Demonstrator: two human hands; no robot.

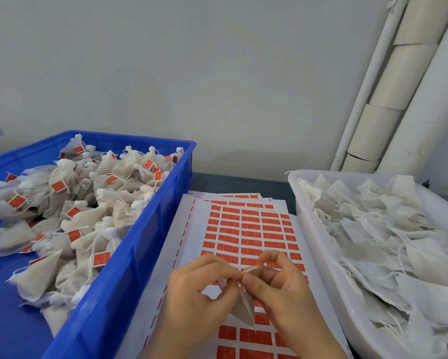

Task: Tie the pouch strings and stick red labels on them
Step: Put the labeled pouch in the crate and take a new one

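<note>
A small white mesh pouch (242, 305) hangs between my two hands above the sheets of red labels (246, 229). My left hand (197, 288) pinches the pouch's neck and string from the left. My right hand (277, 281) pinches the string end (251, 269) from the right, fingers curled. Most of the pouch's top is hidden by my fingers. The label sheets lie flat in a stack in the middle of the table.
A blue crate (145, 244) on the left holds several tied pouches with red labels. A white tray (313, 244) on the right holds several loose pouches with loose strings. White pipes (399, 99) lean in the back right corner against a grey wall.
</note>
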